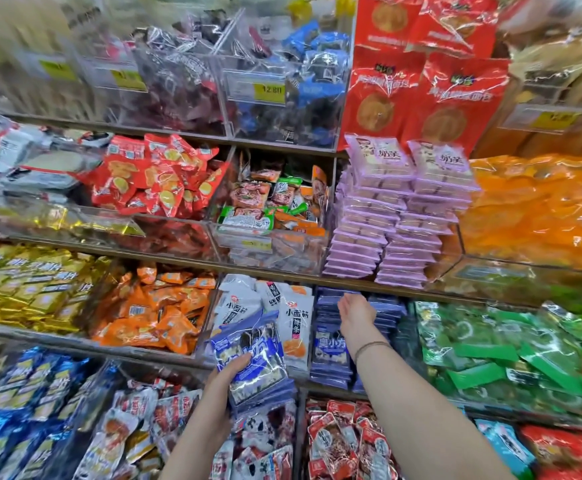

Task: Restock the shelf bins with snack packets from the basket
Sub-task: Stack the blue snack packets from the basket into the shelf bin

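The stack of blue packets (253, 362) is sitting in the left hand (228, 375), thumb curling over its face. The right hand (355, 313) is reaching onto the matching shelf pile (329, 355) (its grip I cannot tell, the fingers being hidden). It is probably best feeding 1 packet at a time, flat and squared.

Single head-worn view, angled forward and down, close to shelf bins (272, 244)

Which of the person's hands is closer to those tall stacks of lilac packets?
Right. The right hand reaches in just beneath the lilac packets. The left hand is lower and further to the left, holding a stack of blue packets.
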The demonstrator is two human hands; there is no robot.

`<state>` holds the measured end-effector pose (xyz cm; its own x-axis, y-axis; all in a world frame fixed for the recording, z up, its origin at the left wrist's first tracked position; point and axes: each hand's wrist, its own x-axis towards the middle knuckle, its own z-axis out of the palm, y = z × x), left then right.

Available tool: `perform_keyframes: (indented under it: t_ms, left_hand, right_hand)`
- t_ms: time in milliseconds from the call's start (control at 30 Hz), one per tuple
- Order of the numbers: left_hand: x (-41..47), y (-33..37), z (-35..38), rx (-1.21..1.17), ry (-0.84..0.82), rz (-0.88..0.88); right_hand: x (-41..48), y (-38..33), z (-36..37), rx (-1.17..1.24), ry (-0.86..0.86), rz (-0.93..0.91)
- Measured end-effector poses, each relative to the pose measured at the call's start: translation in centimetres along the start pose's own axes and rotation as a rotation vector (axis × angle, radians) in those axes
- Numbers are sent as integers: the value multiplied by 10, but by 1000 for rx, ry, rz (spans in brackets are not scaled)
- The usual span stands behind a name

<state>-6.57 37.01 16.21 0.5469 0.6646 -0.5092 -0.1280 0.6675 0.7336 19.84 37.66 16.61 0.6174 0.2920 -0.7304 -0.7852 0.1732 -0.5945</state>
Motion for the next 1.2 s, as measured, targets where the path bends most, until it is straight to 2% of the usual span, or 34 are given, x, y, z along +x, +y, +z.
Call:
perform_keyframes:
  t_ms: [200,333,400,500,633,733,833,900,1033,1200]
  left_hand:
    - [9,-2,15,47,12,-16]
    - [9,-7,30,84,-22,-6]
    - [7,-12,36,108,-25,2]
    - [6,-19,44,119,37,12]
    - [6,-21,52,240,86,38]
    - [5,-20,53,290,88,59]
    - [4,-20,48,271,92,57]
    - [5,-21,43,227,104,38]
    - [7,-15,34,165,142,3]
    - [8,-13,30,122,174,14]
  right_hand:
    - [-33,7,-32,-189,-313,-23]
    - [-86,25,-64,-670,-638,-49]
    - [-104,33,-76,-924,-707,-159]
    - [-115,32,-87,-987,-657,-312]
    - [-113,31,-94,-912,-523,-336]
    - [-104,37,-98,-784,-487,-296]
    - [-93,40,-102,-579,-453,-180]
    - [-84,36,-106,-418,-349,-116]
    - [-52,11,-114,-305,-74,-178]
    - [-24,-20,-105,-179,51,-198]
